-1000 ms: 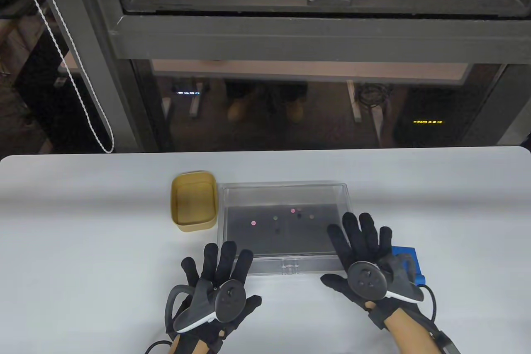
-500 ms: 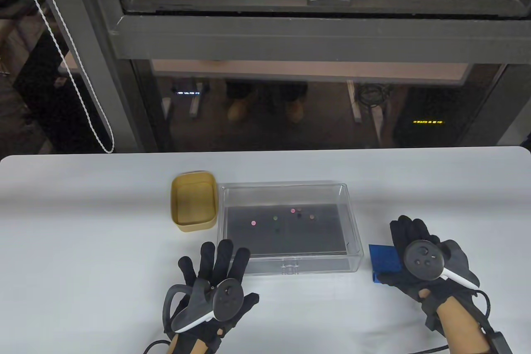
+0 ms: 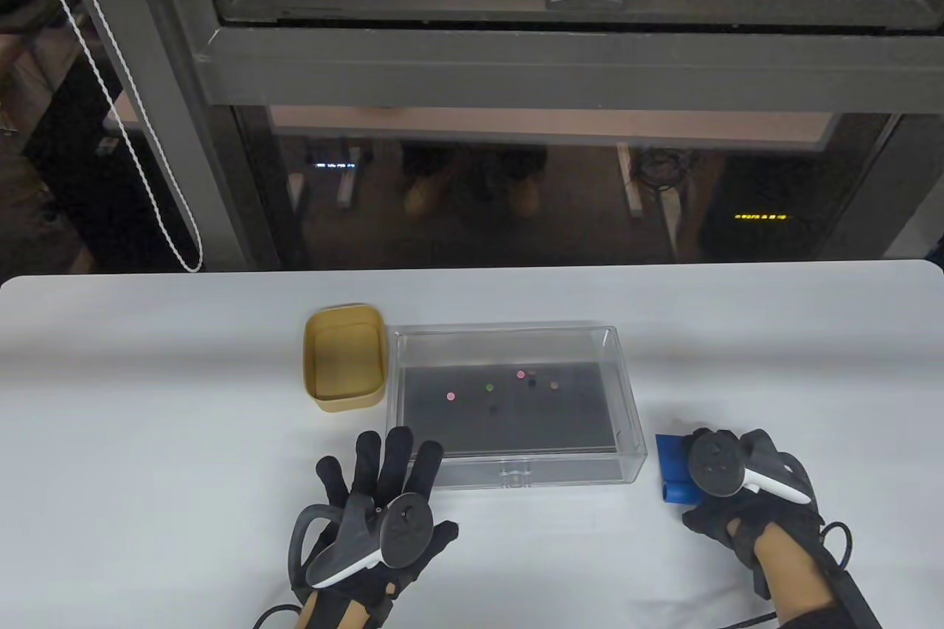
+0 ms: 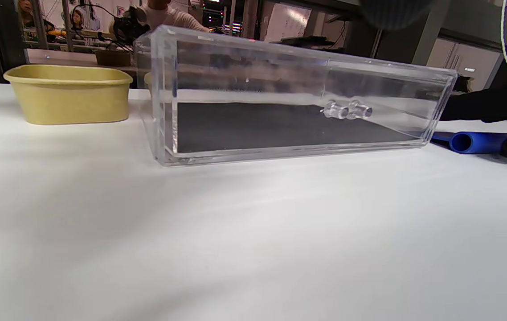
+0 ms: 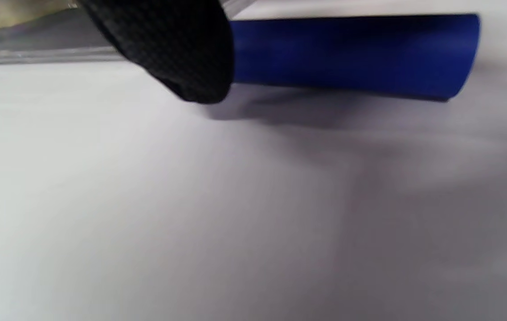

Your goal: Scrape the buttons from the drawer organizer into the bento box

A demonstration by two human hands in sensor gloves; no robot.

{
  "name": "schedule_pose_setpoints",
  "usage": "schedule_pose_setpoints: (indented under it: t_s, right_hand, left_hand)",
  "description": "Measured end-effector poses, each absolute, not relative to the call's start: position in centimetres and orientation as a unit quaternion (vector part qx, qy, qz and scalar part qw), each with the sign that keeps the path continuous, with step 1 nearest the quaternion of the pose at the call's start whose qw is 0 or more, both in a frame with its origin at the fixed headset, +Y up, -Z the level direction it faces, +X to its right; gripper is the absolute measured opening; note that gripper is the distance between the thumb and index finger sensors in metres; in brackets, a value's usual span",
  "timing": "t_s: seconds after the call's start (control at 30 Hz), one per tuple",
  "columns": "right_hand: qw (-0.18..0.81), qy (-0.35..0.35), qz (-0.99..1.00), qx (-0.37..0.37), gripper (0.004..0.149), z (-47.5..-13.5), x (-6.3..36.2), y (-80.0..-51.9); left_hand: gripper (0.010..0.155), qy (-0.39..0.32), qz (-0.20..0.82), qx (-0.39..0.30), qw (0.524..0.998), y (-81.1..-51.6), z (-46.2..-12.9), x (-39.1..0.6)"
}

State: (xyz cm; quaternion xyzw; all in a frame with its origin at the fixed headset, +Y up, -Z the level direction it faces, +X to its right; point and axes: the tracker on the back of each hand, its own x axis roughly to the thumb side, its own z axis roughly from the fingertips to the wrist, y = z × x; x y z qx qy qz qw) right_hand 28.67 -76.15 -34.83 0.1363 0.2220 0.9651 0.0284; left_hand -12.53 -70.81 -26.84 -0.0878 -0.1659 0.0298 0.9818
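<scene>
A clear drawer organizer [image 3: 623, 393] with a black liner holds several small buttons [image 3: 488, 387], pink, green and dark. A tan bento box [image 3: 345, 358] stands empty against its left side. My left hand [image 3: 383, 467] lies flat on the table, fingers spread, at the organizer's front left corner. My right hand [image 3: 708, 507] curls over a blue scraper [image 3: 672, 463] lying right of the organizer. In the right wrist view a gloved fingertip [image 5: 177, 49] touches the scraper's blue roll handle [image 5: 351, 53]. The other fingers are hidden.
The white table [image 3: 147, 437] ends at a dark window frame [image 3: 516, 68] behind. A white bead cord [image 3: 147, 201] hangs at the back left. In the left wrist view the organizer [image 4: 280, 102], its clear knob [image 4: 347, 110] and the bento box [image 4: 68, 93] show.
My right hand left the organizer's right front corner, moved right onto the blue scraper, then drew back and curled over it. My left hand has barely moved.
</scene>
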Motion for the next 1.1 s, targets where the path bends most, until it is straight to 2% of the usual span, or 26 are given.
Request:
schedule_pose_setpoints:
  t_s: [0.33, 0.67, 0.77, 0.93, 1.1]
  right_hand:
    - [-0.006, 0.207, 0.968, 0.144, 0.077, -34.8, 27.9, -77.2]
    - [-0.092, 0.173, 0.965, 0.175, 0.072, -34.5, 26.6, -77.4]
    - [-0.121, 0.15, 0.962, 0.194, 0.07, -34.2, 26.2, -77.5]
    - [-0.111, 0.119, 0.967, 0.197, 0.067, -34.0, 26.3, -77.2]
    - [-0.112, 0.056, 0.973, 0.196, 0.065, -34.1, 26.6, -76.4]
  left_hand:
    - [0.088, -0.166, 0.022, -0.095, 0.981, -70.9, -26.8, -12.4]
    - [0.087, -0.169, 0.017, -0.099, 0.98, -71.0, -26.7, -12.2]
    - [0.087, -0.169, 0.016, -0.099, 0.98, -71.0, -26.7, -12.2]
    - [0.087, -0.169, 0.016, -0.099, 0.981, -71.1, -26.7, -12.2]
    - [0.087, -0.167, 0.018, -0.098, 0.981, -71.1, -26.7, -12.3]
